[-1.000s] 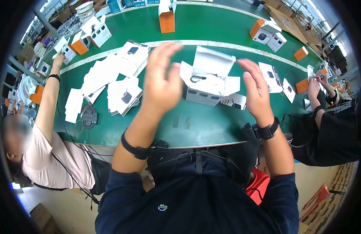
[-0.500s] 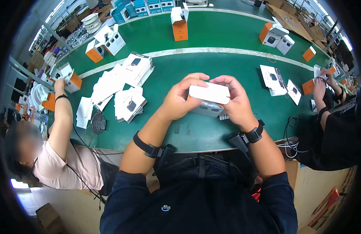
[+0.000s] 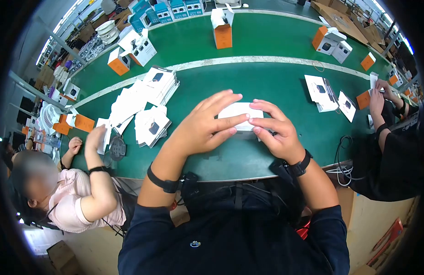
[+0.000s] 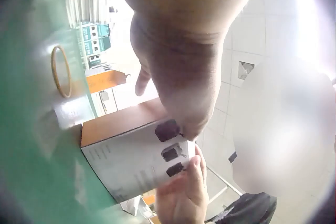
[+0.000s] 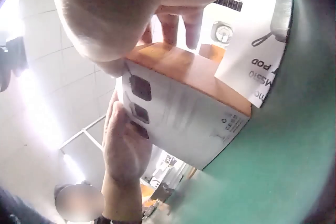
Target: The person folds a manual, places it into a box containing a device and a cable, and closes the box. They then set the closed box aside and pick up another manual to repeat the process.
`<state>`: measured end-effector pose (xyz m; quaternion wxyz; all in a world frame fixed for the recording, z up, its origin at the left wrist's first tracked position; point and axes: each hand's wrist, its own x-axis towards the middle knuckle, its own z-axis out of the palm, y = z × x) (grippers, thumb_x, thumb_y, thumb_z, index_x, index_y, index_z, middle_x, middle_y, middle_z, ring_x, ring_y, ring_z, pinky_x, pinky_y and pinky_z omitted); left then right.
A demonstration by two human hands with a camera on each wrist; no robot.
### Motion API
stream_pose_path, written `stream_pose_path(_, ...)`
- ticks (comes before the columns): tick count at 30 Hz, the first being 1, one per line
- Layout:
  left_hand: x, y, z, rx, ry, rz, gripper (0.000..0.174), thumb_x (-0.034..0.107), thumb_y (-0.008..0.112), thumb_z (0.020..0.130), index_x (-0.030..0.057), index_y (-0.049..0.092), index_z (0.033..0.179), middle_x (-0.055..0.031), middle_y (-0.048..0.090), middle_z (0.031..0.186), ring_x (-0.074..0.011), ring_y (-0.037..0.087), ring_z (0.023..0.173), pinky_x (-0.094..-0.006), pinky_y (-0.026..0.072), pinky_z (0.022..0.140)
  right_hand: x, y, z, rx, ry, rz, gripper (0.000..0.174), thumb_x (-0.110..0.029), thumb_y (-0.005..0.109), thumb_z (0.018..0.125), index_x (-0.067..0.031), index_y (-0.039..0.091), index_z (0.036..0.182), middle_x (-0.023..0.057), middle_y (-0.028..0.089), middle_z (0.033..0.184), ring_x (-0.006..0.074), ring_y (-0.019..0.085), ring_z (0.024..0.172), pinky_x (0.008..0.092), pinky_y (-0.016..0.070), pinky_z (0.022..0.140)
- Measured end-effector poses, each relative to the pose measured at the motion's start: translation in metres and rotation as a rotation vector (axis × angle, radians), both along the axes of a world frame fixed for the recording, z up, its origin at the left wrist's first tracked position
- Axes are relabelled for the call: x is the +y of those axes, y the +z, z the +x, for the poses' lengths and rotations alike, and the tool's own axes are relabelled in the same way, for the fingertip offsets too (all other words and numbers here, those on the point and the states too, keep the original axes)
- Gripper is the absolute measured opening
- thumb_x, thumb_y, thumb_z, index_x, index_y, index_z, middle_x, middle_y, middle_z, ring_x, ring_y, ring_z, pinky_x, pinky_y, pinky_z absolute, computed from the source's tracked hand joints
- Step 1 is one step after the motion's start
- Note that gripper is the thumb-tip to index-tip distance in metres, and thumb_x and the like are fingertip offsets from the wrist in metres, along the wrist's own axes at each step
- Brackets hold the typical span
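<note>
A white box with orange sides [image 4: 136, 153] stands closed on the green table in front of me, small device pictures printed on its front. Across its white top [image 3: 239, 110] lie the fingers of my left hand [image 3: 200, 123], extended, the index fingertip near the middle. From the other side my right hand [image 3: 280, 133] touches the top with its fingertips, its thumb close to the front edge. The two hands' fingertips nearly meet over the lid. In the right wrist view, a printed manual [image 5: 257, 40] stands out beside the box's orange side.
Stacks of printed leaflets [image 3: 152, 126] lie to the left, beside a dark round object [image 3: 117, 147]. More leaflets [image 3: 321, 94] lie to the right. Open boxes [image 3: 222, 34] stand beyond the white line. A person [image 3: 79, 192] sits at left; another person's hands [image 3: 379, 94] work at right.
The box, open with flaps raised a second ago, is now closed. My hands came in from its two sides, held the lid, and now lie on top. The person at left drew their arm back.
</note>
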<state>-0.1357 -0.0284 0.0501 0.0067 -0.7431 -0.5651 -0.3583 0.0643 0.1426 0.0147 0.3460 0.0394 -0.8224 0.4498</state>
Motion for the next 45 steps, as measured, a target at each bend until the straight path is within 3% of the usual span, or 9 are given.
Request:
stream_pose_path(5,-0.005,-0.001,0.023,-0.033,0.207,-0.049,0.042,0.017,0.073,0.093,0.0166,0.073,0.136,-0.0201,0.062,0.142,-0.0407,0.06,0.123,-0.0493,0.0476,0.106,-0.007,0.007,-0.002,-0.039,-0.039,-0.106,0.02,-0.005,0.079,0.089,-0.0094,0.081,0.108,0.0107,0.07,0.132,0.0327,0.06,0.131,0.044,0.0475,0.111)
stream_pose_path(15,-0.001,-0.003,0.016,0.065,0.198,-0.051,0.044,0.019,0.07,0.096,0.0209,0.07,0.139,-0.0199,0.061,0.144,-0.0399,0.06,0.124,-0.0485,0.0471,0.106,0.008,0.0,-0.009,-0.032,-0.037,-0.01,0.022,-0.011,0.082,0.087,-0.0105,0.081,0.109,0.0097,0.07,0.132,0.0336,0.06,0.13,0.0438,0.0479,0.109)
stream_pose_path(23,-0.008,0.022,0.02,0.272,0.187,-0.306,0.048,0.029,0.069,0.099,0.021,0.064,0.146,-0.0234,0.056,0.146,-0.0428,0.055,0.13,-0.0493,0.0444,0.11,0.027,0.029,0.009,-0.063,0.06,0.457,0.042,-0.024,0.085,0.084,-0.0183,0.076,0.125,0.0144,0.056,0.152,0.04,0.054,0.138,0.0515,0.0431,0.114)
stream_pose_path(26,0.03,0.018,-0.018,0.195,0.396,-0.156,0.053,0.032,0.07,0.1,0.0171,0.06,0.15,-0.0246,0.058,0.139,-0.0433,0.055,0.129,-0.0482,0.0448,0.111,0.052,0.027,0.027,-0.248,-0.079,0.208,0.052,-0.03,0.086,0.083,-0.0102,0.073,0.129,0.018,0.056,0.152,0.0418,0.052,0.14,0.0508,0.0411,0.117)
stream_pose_path(32,0.158,0.036,-0.137,0.118,0.625,-0.143,0.054,0.031,0.069,0.1,0.0051,0.058,0.146,-0.0256,0.059,0.141,-0.0439,0.054,0.131,-0.0472,0.0444,0.112,0.055,-0.024,0.066,-0.566,-0.209,0.508,0.077,-0.046,0.085,0.082,-0.006,0.061,0.143,0.0228,0.055,0.152,0.0449,0.045,0.146,0.0606,0.0293,0.123)
stream_pose_path(37,0.228,-0.028,-0.238,0.295,0.668,-0.122,0.048,0.027,0.073,0.096,0.0107,0.063,0.14,-0.0185,0.059,0.144,-0.0402,0.051,0.135,-0.0503,0.0394,0.116,0.061,-0.04,0.068,-0.439,-0.203,0.242,0.024,-0.029,0.077,0.093,-0.0102,0.076,0.109,0.0108,0.065,0.142,0.035,0.049,0.144,0.0588,0.0254,0.126)
stream_pose_path(40,0.25,-0.004,-0.181,0.5,0.732,0.038,0.046,0.025,0.074,0.094,0.0139,0.065,0.138,-0.016,0.057,0.147,-0.0375,0.05,0.137,-0.051,0.0399,0.116,0.063,-0.044,0.069,-0.417,-0.176,0.133,0.02,-0.026,0.076,0.095,-0.0102,0.077,0.107,0.0103,0.067,0.138,0.0329,0.053,0.141,0.0573,0.0259,0.125)
stream_pose_path(42,0.281,-0.004,-0.149,0.381,0.626,0.076,0.045,0.023,0.074,0.093,0.0158,0.066,0.137,-0.0137,0.057,0.146,-0.0352,0.051,0.137,-0.0512,0.0414,0.113,0.064,-0.047,0.069,-0.368,-0.2,0.066,0.018,-0.025,0.074,0.097,-0.0093,0.077,0.104,0.0096,0.07,0.135,0.0311,0.057,0.136,0.0561,0.0246,0.126)
stream_pose_path(45,0.318,-0.01,-0.111,0.216,0.542,0.0,0.037,0.022,0.073,0.093,0.0145,0.07,0.129,-0.0107,0.063,0.136,-0.0338,0.054,0.131,-0.0521,0.0432,0.109,0.066,-0.048,0.07,-0.323,-0.214,0.043,0.017,-0.022,0.074,0.098,-0.0068,0.076,0.106,0.0107,0.068,0.133,0.029,0.063,0.125,0.0508,0.0368,0.12)
